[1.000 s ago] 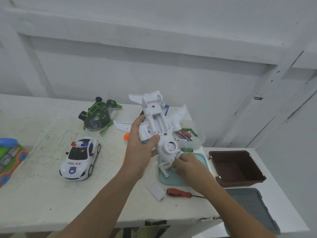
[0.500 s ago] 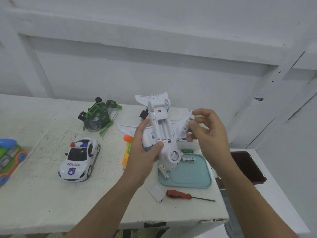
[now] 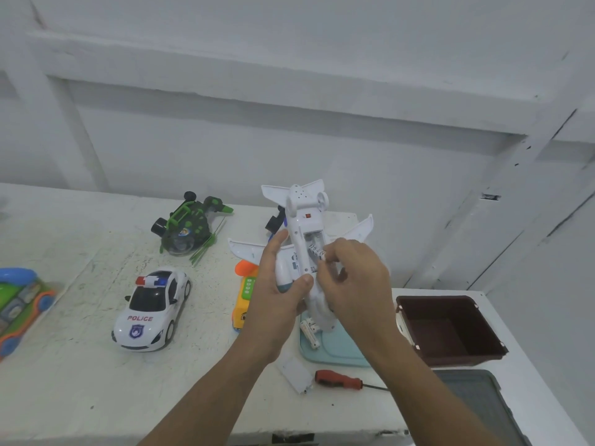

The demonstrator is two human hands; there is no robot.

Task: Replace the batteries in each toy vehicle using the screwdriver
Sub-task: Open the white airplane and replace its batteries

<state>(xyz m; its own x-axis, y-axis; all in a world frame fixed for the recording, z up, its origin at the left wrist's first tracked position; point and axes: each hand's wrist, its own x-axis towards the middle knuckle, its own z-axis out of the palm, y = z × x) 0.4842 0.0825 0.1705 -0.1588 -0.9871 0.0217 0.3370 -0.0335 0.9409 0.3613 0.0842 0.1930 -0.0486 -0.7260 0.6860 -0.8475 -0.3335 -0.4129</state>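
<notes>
Head cam: right hand (image 3: pixel 354 281) is pinching what looks like a small white battery (image 3: pixel 317 253) with thumb and fingertips, right at the open slot (image 3: pixel 311 240) in the toy plane (image 3: pixel 306 207). Left hand (image 3: pixel 278 284) is wrapped round the plane's body, holding it belly-up above the table (image 3: pixel 80 381), tail at the far end. My guess is the plane is light, hollow plastic, stiff but with thin wings that could snap, so the fat middle is the place to hold. The battery looks smooth and easy to fumble. Below is a teal tray (image 3: pixel 338 354) with more batteries (image 3: pixel 309 331). Nearer lie the loose cover (image 3: pixel 294 375) and red screwdriver (image 3: pixel 338 379). A police car (image 3: pixel 151 310) sits off left.
</notes>
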